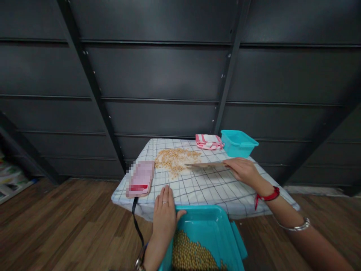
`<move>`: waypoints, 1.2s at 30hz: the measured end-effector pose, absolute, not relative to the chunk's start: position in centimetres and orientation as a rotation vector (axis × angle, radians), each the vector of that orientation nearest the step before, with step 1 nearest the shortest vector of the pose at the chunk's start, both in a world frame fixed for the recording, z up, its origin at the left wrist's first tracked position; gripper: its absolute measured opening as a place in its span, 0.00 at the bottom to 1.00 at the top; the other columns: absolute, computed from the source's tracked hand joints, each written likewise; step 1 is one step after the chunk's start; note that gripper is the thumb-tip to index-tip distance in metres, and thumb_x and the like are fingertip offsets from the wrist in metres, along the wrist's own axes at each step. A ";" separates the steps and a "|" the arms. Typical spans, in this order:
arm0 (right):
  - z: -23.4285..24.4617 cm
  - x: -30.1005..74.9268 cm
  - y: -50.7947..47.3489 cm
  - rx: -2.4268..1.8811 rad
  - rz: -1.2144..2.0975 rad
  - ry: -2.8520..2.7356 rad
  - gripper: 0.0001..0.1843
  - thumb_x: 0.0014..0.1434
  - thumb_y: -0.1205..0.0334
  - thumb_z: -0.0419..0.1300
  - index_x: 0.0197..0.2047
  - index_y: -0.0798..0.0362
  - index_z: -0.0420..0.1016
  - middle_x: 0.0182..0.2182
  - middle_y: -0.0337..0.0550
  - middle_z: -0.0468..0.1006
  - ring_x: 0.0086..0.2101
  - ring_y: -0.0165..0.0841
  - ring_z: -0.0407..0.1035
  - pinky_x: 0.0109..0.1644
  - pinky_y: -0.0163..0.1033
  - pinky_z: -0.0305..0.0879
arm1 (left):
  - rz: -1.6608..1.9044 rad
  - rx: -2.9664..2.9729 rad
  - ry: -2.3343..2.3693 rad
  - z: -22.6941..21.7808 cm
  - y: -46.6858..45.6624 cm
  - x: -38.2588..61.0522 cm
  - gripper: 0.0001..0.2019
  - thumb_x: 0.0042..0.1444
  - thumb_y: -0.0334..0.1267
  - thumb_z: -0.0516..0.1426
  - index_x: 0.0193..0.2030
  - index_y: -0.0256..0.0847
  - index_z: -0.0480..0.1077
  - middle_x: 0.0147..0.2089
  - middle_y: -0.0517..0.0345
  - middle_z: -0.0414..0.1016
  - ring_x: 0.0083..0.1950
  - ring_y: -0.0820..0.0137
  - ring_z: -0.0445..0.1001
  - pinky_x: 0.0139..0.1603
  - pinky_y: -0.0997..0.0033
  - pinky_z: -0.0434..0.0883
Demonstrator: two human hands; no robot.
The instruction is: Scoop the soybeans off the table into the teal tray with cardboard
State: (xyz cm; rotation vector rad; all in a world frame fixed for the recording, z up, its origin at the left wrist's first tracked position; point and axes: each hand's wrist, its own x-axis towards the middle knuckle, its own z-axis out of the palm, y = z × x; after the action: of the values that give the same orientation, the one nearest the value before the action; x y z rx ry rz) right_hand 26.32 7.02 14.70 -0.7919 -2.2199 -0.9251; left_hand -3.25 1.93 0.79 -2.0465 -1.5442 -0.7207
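My left hand [164,214] grips the left rim of a teal tray [217,226] part filled with yellow beans [191,256], held at the near edge of a small table [203,188] with a checked cloth. My right hand [244,170] reaches over the table and is closed on the end of a flat brown card [205,165]. The card's far edge touches a loose pile of yellow beans [176,158] spread on the cloth.
A pink phone case [140,178] with a black strap lies at the table's left edge. A folded pink striped cloth [208,141] and an empty teal tub [238,143] sit at the far side. Dark metal wall panels stand behind; wooden floor surrounds the table.
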 end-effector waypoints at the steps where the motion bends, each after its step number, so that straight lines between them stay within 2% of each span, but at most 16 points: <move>1: 15.1 26.6 7.5 -0.833 -0.902 -2.193 0.12 0.58 0.69 0.49 0.37 0.55 0.73 0.29 0.45 0.78 0.30 0.32 0.72 0.33 0.38 0.68 | -0.727 -2.046 -1.544 0.7 1.9 -3.2 0.38 0.51 0.59 0.46 0.59 0.29 0.55 0.57 0.35 0.64 0.58 0.53 0.61 0.55 0.53 0.61; 7: 16.5 25.8 12.2 -0.949 -0.867 -2.119 0.12 0.59 0.68 0.48 0.38 0.54 0.73 0.32 0.45 0.78 0.32 0.34 0.72 0.36 0.39 0.66 | -0.737 -2.017 -1.511 1.0 1.9 -3.0 0.37 0.52 0.59 0.45 0.60 0.29 0.54 0.56 0.36 0.66 0.57 0.54 0.63 0.52 0.53 0.63; 13: 15.7 22.2 15.5 -0.969 -0.851 -2.115 0.14 0.57 0.73 0.47 0.39 0.58 0.72 0.31 0.48 0.78 0.32 0.35 0.70 0.39 0.40 0.62 | -0.715 -1.950 -1.444 1.4 1.9 -2.8 0.37 0.52 0.60 0.45 0.58 0.29 0.57 0.54 0.37 0.68 0.55 0.55 0.65 0.50 0.55 0.65; 18: 14.2 21.1 15.9 -0.974 -0.844 -2.132 0.15 0.55 0.77 0.47 0.39 0.57 0.72 0.32 0.46 0.77 0.34 0.34 0.69 0.44 0.41 0.58 | -0.749 -1.933 -1.414 1.4 2.1 -2.3 0.36 0.52 0.59 0.44 0.56 0.25 0.58 0.53 0.34 0.67 0.54 0.55 0.65 0.49 0.55 0.67; 26: 12.7 21.7 16.6 -0.948 -0.844 -2.148 0.17 0.53 0.79 0.46 0.39 0.58 0.72 0.29 0.46 0.76 0.32 0.34 0.68 0.43 0.42 0.57 | -0.768 -1.932 -1.430 1.3 2.3 -1.8 0.36 0.53 0.58 0.45 0.57 0.25 0.56 0.53 0.36 0.68 0.54 0.55 0.65 0.49 0.54 0.67; 36: 13.1 22.5 15.9 -0.859 -0.840 -2.152 0.17 0.54 0.78 0.45 0.38 0.56 0.71 0.28 0.44 0.75 0.31 0.33 0.66 0.44 0.42 0.57 | -0.763 -1.946 -1.421 1.1 2.4 -2.0 0.37 0.53 0.58 0.44 0.58 0.25 0.54 0.54 0.36 0.67 0.55 0.55 0.64 0.50 0.54 0.65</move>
State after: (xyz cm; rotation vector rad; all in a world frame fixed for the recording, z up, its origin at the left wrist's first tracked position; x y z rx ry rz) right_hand 22.45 15.87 13.09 -0.8590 -2.1521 -0.8398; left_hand -1.96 2.44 1.06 -1.9458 -1.4205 -0.7633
